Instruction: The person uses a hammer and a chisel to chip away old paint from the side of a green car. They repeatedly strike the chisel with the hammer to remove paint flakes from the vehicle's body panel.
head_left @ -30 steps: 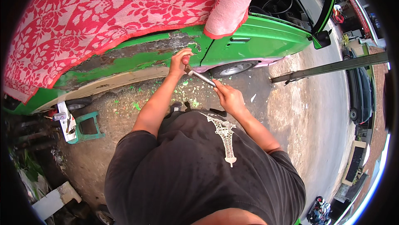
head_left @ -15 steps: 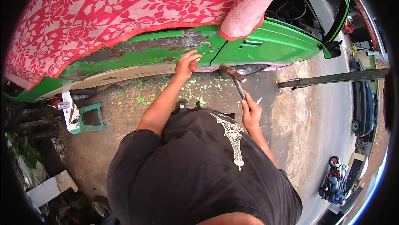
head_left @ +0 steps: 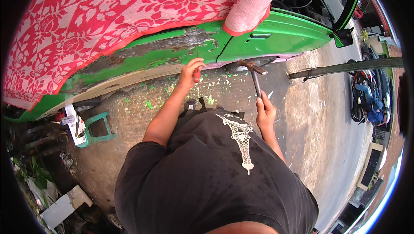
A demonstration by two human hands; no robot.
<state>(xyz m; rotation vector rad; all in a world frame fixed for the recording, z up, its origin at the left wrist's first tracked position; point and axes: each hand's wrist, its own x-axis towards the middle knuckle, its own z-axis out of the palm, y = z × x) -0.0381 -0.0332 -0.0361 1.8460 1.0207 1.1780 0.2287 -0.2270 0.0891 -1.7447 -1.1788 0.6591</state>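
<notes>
My left hand (head_left: pixel 188 74) is closed around the red handle of a screwdriver (head_left: pixel 196 77). Its thin shaft seems to point at the lower side of a green car (head_left: pixel 185 55), where paint is stripped to grey and brown patches; whether the tip touches the panel I cannot tell. In my right hand (head_left: pixel 265 112), fingers wrap the dark handle of a hammer (head_left: pixel 255 83). The rusty head is raised near the car's wheel (head_left: pixel 246 66), apart from the screwdriver.
A red and pink floral blanket (head_left: pixel 108 14) drapes over the car. Green paint chips (head_left: pixel 148 104) litter the ground. At left stands a green plastic stool (head_left: pixel 101 139) beside a white board with tools (head_left: pixel 76 126). A post (head_left: pixel 345 67) reaches in from the right; a motorcycle with riders (head_left: pixel 371 100) is on the road.
The hammer has swung a little to the right and away from the screwdriver. My left hand has shifted slightly left and down. On the road, the motorcycle has moved farther up the picture.
</notes>
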